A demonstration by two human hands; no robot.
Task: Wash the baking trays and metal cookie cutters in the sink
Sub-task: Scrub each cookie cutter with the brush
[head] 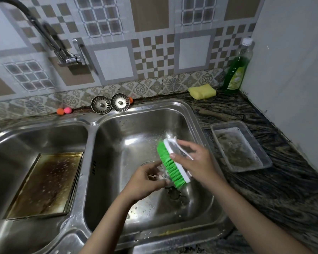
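Cookie cutter (159,176), small and blurred, sits pinched in the left hand (145,182) over the sink (191,114). Right hand (193,158) grips the green brush (171,165); short firm strokes into its edges should work best.

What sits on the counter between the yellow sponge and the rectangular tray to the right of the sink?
In the head view, nothing: only bare dark marbled countertop runs from the yellow sponge down to the rectangular tray.

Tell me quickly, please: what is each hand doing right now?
Left hand: closed on a small metal cookie cutter, blurred.
Right hand: closed on the green scrub brush, bristles against the cutter.
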